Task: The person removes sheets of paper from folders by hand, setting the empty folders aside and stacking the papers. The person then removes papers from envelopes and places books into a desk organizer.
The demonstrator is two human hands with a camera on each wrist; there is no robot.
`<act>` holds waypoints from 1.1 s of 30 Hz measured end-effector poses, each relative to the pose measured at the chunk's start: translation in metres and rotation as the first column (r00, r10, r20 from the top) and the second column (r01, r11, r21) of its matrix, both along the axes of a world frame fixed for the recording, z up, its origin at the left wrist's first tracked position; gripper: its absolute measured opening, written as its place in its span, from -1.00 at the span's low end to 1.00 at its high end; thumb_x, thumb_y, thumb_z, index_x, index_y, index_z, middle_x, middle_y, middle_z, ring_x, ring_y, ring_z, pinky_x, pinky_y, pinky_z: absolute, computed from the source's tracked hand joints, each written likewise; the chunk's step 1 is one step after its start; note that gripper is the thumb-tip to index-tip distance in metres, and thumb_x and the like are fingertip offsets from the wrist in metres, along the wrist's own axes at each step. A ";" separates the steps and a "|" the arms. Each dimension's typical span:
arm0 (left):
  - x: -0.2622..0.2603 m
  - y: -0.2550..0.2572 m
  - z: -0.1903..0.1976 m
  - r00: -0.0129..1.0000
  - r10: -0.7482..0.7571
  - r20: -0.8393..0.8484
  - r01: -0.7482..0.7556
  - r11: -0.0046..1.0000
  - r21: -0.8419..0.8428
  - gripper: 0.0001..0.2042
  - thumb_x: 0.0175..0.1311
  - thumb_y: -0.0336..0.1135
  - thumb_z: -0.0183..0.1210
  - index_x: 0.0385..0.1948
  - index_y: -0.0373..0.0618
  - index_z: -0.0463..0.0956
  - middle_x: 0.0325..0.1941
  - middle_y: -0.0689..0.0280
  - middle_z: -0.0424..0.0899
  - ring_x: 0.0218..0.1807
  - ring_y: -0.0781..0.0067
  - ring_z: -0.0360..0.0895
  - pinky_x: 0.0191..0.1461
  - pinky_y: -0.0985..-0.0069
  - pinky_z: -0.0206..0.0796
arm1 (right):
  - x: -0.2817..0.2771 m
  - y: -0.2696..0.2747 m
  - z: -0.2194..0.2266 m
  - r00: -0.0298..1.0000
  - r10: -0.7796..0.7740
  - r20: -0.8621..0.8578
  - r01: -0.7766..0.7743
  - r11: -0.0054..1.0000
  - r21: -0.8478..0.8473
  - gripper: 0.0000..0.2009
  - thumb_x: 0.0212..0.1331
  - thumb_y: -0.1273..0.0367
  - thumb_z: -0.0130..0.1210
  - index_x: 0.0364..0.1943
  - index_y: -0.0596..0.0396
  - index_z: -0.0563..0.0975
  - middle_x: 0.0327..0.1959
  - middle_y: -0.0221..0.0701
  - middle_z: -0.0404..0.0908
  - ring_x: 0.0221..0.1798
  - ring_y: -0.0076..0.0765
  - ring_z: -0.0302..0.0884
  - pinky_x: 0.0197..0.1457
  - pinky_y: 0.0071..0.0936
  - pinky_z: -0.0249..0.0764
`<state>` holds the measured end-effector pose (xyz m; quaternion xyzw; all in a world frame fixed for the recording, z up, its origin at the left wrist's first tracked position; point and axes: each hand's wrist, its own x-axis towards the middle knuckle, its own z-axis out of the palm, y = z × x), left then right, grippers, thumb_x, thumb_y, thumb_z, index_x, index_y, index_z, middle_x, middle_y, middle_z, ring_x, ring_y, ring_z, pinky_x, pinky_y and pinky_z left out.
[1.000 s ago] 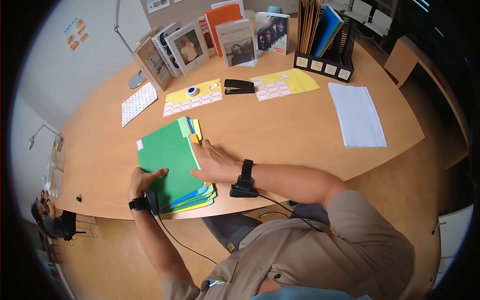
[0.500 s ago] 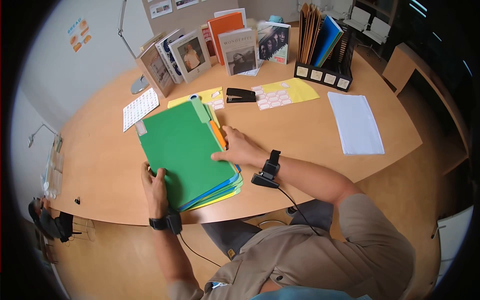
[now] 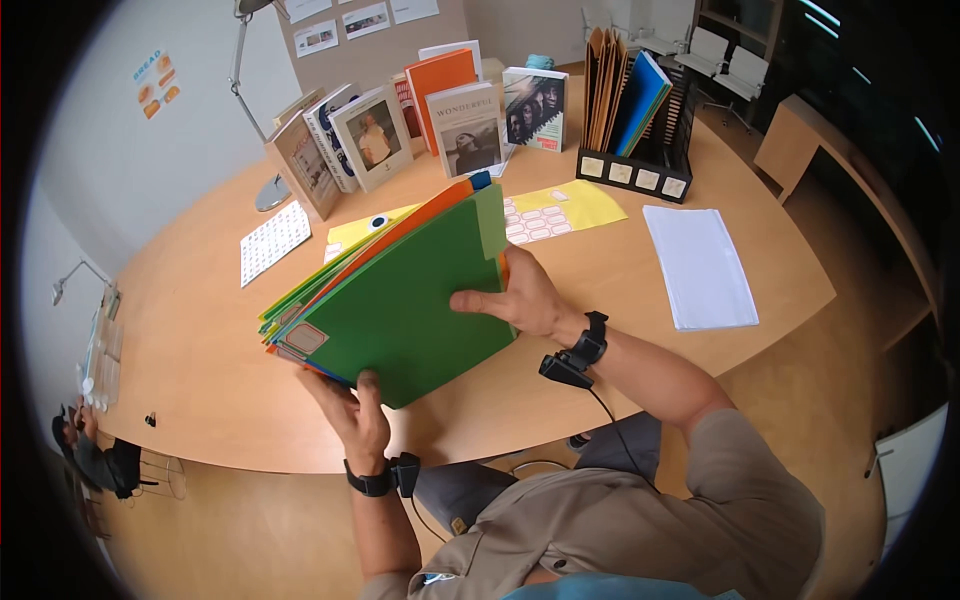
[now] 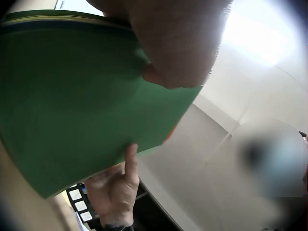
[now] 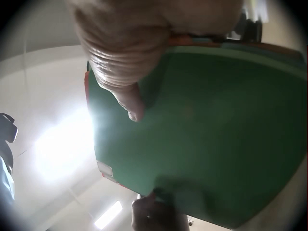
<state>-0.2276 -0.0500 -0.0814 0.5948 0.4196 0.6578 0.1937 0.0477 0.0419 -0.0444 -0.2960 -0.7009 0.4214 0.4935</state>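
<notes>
A stack of file folders (image 3: 415,295), green at the front with orange, blue and yellow-green ones behind, stands tilted up above the table. My left hand (image 3: 352,418) holds its lower left edge, thumb on the green cover and fingers behind. At the right edge my right hand (image 3: 532,298) grips the stack, its thumb (image 5: 130,103) flat across the cover and the other fingers hidden behind. A red-bordered label (image 3: 305,338) marks the green folder's left corner. In the left wrist view the green cover (image 4: 72,96) fills much of the picture, with both thumbs on it.
Behind the folders lie yellow sheets with labels (image 3: 590,205) and a small round white item (image 3: 378,222). Books (image 3: 465,130) stand at the back, beside a black file holder (image 3: 635,175) with folders. White paper (image 3: 700,265) lies right, a printed sheet (image 3: 275,243) left.
Both hands have lifted the folder stack from lying low over the table and tipped it upright, turning it so the label corner points to the lower left. The stapler is now hidden behind it.
</notes>
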 end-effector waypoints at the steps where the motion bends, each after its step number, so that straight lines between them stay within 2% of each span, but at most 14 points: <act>1: 0.001 0.000 0.011 0.998 0.031 -0.063 -0.028 0.998 0.049 -0.16 0.37 -0.51 0.11 0.66 -0.24 -0.15 0.55 0.06 0.26 0.53 0.17 0.28 0.65 0.21 0.02 | 0.001 -0.001 0.004 0.999 -0.027 -0.041 0.028 0.999 0.026 -0.28 0.21 0.14 0.55 0.35 0.24 0.49 0.23 -0.20 0.70 0.31 -0.27 0.62 0.41 -0.27 0.48; 6: 0.017 0.001 0.073 0.996 0.057 -0.067 -0.041 0.974 0.222 -0.07 0.37 -0.50 0.15 0.68 -0.23 -0.30 0.55 -0.01 0.24 0.50 0.12 0.30 0.65 0.15 -0.02 | 0.003 0.005 0.025 0.969 0.053 -0.241 -0.035 0.996 0.081 -0.31 0.28 0.05 0.48 0.31 0.22 0.48 0.21 -0.27 0.64 0.28 -0.37 0.57 0.38 -0.35 0.46; 9: 0.019 -0.001 0.081 0.992 0.118 -0.041 -0.102 0.955 0.278 -0.13 0.35 -0.50 0.17 0.68 -0.24 -0.13 0.54 0.02 0.28 0.47 0.12 0.32 0.64 0.13 -0.02 | 0.003 -0.004 0.057 0.942 0.075 -0.327 -0.061 0.997 0.053 -0.34 0.33 -0.02 0.43 0.24 0.22 0.50 0.08 -0.31 0.67 0.14 -0.47 0.61 0.29 -0.40 0.50; 11: 0.017 -0.013 0.089 0.714 0.364 -0.598 -0.174 0.920 0.353 -0.20 0.23 -0.57 0.18 0.59 -0.28 0.12 0.54 0.08 0.40 0.43 0.11 0.35 0.62 0.13 0.04 | -0.005 -0.008 0.066 0.947 0.003 -0.320 0.040 0.991 0.127 -0.40 0.37 -0.04 0.39 0.15 0.22 0.53 -0.05 -0.36 0.69 0.01 -0.52 0.62 0.16 -0.43 0.53; 13: 0.027 -0.014 0.091 0.795 0.309 -0.522 -0.161 0.937 0.309 -0.29 0.17 -0.58 0.19 0.48 -0.29 0.32 0.46 0.12 0.52 0.35 0.07 0.38 0.60 0.10 0.04 | -0.005 -0.012 0.073 0.946 -0.074 -0.317 0.143 0.969 0.201 -0.44 0.41 -0.06 0.34 0.06 0.21 0.56 -0.18 -0.40 0.71 -0.12 -0.56 0.64 0.03 -0.46 0.56; 15: 0.028 -0.009 0.082 0.952 0.208 -0.226 -0.147 0.955 0.259 -0.33 0.16 -0.57 0.20 0.43 -0.28 0.36 0.40 0.10 0.56 0.31 0.04 0.38 0.55 0.06 0.05 | 0.000 -0.014 0.079 0.927 -0.143 -0.347 0.112 0.988 -0.108 -0.49 0.46 -0.08 0.28 -0.14 0.18 0.60 -0.45 -0.50 0.65 -0.36 -0.59 0.58 -0.21 -0.50 0.54; 16: 0.025 -0.005 0.080 0.931 0.248 -0.267 -0.151 0.929 0.337 -0.37 0.17 -0.57 0.19 0.39 -0.28 0.40 0.36 0.10 0.59 0.28 0.06 0.39 0.46 0.09 0.14 | -0.004 -0.010 0.078 0.912 -0.193 -0.361 0.169 0.981 -0.097 -0.52 0.51 -0.02 0.23 -0.30 0.17 0.62 -0.55 -0.54 0.60 -0.44 -0.63 0.53 -0.36 -0.51 0.45; 19: 0.029 -0.009 0.088 0.903 0.232 -0.362 -0.102 0.933 0.344 -0.38 0.18 -0.58 0.18 0.39 -0.27 0.39 0.32 0.10 0.60 0.26 0.08 0.38 0.43 0.14 0.17 | -0.012 -0.006 0.073 0.910 -0.288 -0.299 0.322 0.944 0.069 -0.56 0.53 0.06 0.21 -0.33 0.20 0.65 -0.55 -0.53 0.59 -0.43 -0.67 0.51 -0.36 -0.53 0.42; 23: 0.027 -0.009 0.096 0.863 0.302 -0.406 -0.194 0.939 0.285 -0.34 0.18 -0.57 0.20 0.43 -0.27 0.37 0.26 0.07 0.61 0.22 0.12 0.41 0.39 0.16 0.22 | -0.008 -0.007 0.077 0.908 -0.202 -0.368 0.229 0.973 0.031 -0.56 0.54 0.09 0.20 -0.38 0.21 0.60 -0.56 -0.55 0.56 -0.45 -0.69 0.46 -0.38 -0.53 0.38; 25: 0.038 -0.002 0.098 0.927 0.256 -0.273 -0.169 0.938 0.303 -0.31 0.18 -0.56 0.23 0.47 -0.27 0.36 0.22 0.06 0.59 0.20 0.13 0.45 0.33 0.21 0.29 | -0.012 -0.012 0.083 0.896 -0.184 -0.405 0.193 0.981 -0.018 -0.60 0.53 0.13 0.20 -0.36 0.21 0.61 -0.57 -0.54 0.57 -0.45 -0.70 0.45 -0.39 -0.56 0.36; 27: 0.036 -0.003 0.100 0.855 0.314 -0.412 -0.171 0.921 0.349 -0.16 0.20 -0.55 0.23 0.61 -0.25 0.14 0.27 0.05 0.55 0.19 0.17 0.49 0.28 0.27 0.34 | -0.019 -0.013 0.087 0.899 -0.276 -0.340 0.313 0.948 0.057 -0.66 0.53 0.21 0.17 -0.33 0.22 0.65 -0.56 -0.53 0.58 -0.45 -0.71 0.47 -0.40 -0.60 0.36; 29: 0.040 -0.002 0.092 0.984 0.150 -0.095 -0.123 0.963 0.241 -0.04 0.23 -0.55 0.24 0.69 -0.21 -0.13 0.30 0.06 0.52 0.20 0.21 0.51 0.28 0.32 0.36 | -0.015 -0.007 0.083 0.914 -0.293 -0.281 0.335 0.935 0.113 -0.70 0.54 0.26 0.14 -0.29 0.22 0.67 -0.52 -0.51 0.62 -0.42 -0.70 0.50 -0.37 -0.60 0.38; 30: 0.036 -0.001 0.091 0.986 0.132 -0.107 -0.103 0.965 0.239 0.04 0.26 -0.55 0.24 0.71 -0.18 -0.33 0.35 0.03 0.49 0.23 0.23 0.52 0.33 0.35 0.38 | -0.014 -0.005 0.082 0.914 -0.259 -0.314 0.294 0.953 0.069 -0.70 0.55 0.26 0.13 -0.28 0.22 0.67 -0.51 -0.51 0.62 -0.41 -0.70 0.50 -0.36 -0.59 0.38; 33: 0.037 -0.002 0.088 0.990 0.135 -0.043 -0.126 0.978 0.168 -0.02 0.29 -0.55 0.23 0.71 -0.20 -0.23 0.39 0.01 0.50 0.30 0.22 0.51 0.40 0.32 0.36 | -0.013 -0.004 0.081 0.909 -0.205 -0.364 0.224 0.975 0.009 -0.68 0.57 0.23 0.09 -0.24 0.22 0.67 -0.47 -0.50 0.62 -0.37 -0.67 0.50 -0.30 -0.57 0.41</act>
